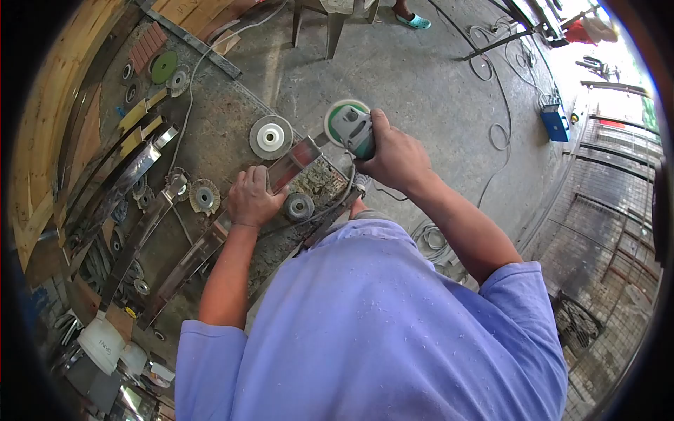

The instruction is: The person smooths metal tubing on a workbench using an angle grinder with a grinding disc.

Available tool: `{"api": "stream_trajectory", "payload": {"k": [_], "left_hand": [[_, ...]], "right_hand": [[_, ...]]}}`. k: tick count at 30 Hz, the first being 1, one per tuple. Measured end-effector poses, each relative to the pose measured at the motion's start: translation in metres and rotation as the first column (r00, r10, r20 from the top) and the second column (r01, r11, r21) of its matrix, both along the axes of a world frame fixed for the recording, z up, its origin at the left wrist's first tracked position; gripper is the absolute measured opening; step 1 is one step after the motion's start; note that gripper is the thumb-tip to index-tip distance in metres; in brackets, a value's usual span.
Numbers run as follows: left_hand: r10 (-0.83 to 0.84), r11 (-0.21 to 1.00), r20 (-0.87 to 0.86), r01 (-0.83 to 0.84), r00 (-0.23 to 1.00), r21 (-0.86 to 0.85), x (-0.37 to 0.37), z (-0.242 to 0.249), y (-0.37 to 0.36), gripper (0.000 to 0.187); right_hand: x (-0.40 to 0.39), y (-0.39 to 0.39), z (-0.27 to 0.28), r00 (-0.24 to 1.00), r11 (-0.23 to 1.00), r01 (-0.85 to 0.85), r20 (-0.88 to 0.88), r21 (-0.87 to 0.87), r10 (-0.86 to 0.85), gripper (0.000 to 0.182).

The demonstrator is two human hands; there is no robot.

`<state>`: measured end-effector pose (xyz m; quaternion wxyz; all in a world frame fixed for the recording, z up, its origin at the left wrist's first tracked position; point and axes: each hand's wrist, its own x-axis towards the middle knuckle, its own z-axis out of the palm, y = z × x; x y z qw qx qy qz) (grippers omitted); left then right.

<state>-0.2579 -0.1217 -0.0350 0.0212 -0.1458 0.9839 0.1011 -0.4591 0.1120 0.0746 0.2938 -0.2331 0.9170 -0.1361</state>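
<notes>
My right hand (394,156) is wrapped round an angle grinder (356,128) with a pale round disc, its head at the far end of a metal bar (298,160). Whether the disc touches the bar I cannot tell. My left hand (254,198) grips the same bar lower down, its fingers closed over it. The bar slants from the lower left up to the grinder. A white-centred disc (270,137) lies just beyond my left hand, and a grey wheel (299,207) is to its right.
Flap wheels (204,196) and a green disc (163,67) lie at the left near curved metal bars (140,165). A plastic stool (335,28) and a person's foot (413,21) are at the top. Cables and a blue box (554,123) are at the right.
</notes>
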Motion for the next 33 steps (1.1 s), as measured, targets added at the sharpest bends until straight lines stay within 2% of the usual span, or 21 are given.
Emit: {"api": "stream_trajectory", "payload": {"k": [6,10,18,27,30,33], "left_hand": [[-0.014,1.0,-0.024,0.014,1.0,0.0,-0.001,0.001,0.0,0.056],[-0.025,1.0,-0.065,0.025,0.998,0.007,0.004,-0.005,-0.002,0.056],[-0.019,0.999,0.02,0.018,1.0,0.043,0.004,0.0,-0.002,0.056],[-0.02,0.999,0.056,0.019,0.998,0.031,0.004,0.003,-0.001,0.056],[-0.019,1.0,0.043,0.018,0.999,0.021,0.0,0.003,-0.003,0.056],[-0.013,1.0,0.029,0.012,0.999,0.017,0.003,0.001,0.002,0.055]], "right_hand": [[0.024,-0.014,-0.005,0.999,1.0,-0.01,-0.047,0.028,0.011,0.09],[0.045,-0.02,-0.008,0.995,0.997,0.081,-0.063,-0.014,-0.082,0.086],[0.052,-0.029,-0.01,0.977,0.979,0.204,-0.054,-0.025,-0.205,0.09],[0.041,-0.04,-0.001,0.978,0.977,0.208,0.026,-0.046,-0.207,0.087],[0.047,-0.027,-0.007,0.984,0.985,0.172,-0.042,-0.029,-0.173,0.083],[0.039,-0.033,0.0,0.985,0.984,0.17,0.024,-0.045,-0.169,0.083]]}}
